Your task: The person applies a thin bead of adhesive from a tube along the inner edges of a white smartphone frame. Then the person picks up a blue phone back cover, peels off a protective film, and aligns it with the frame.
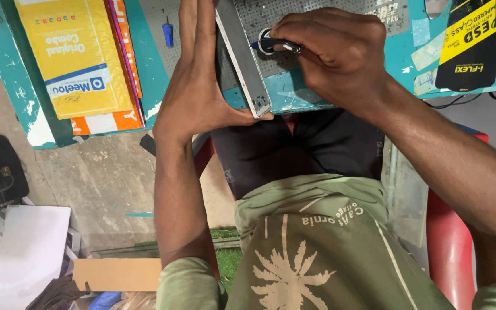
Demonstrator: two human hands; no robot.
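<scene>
Green shirt and lap down at 6 o'clock, both hands up top at the bench.
Left hand (193, 92) is flat, fingers straight, pressed along the grey metal panel (243, 60) at 12 o'clock; right hand (334, 54), fingers curled tight round a small screwdriver (275, 45), sits at 1 o'clock on the teal table (144, 63).

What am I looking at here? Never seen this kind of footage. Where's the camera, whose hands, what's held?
One picture, from a camera worn on a person's head, looking down past their green shirt at a teal workbench. No machine: two bare hands. The left hand lies flat against a long grey metal strip that stands on edge on a grey perforated mat. The right hand grips a small screwdriver with a black-and-silver handle, its tip hidden. Also on the bench: yellow and orange padded packets and a black-and-yellow flat package.
</scene>
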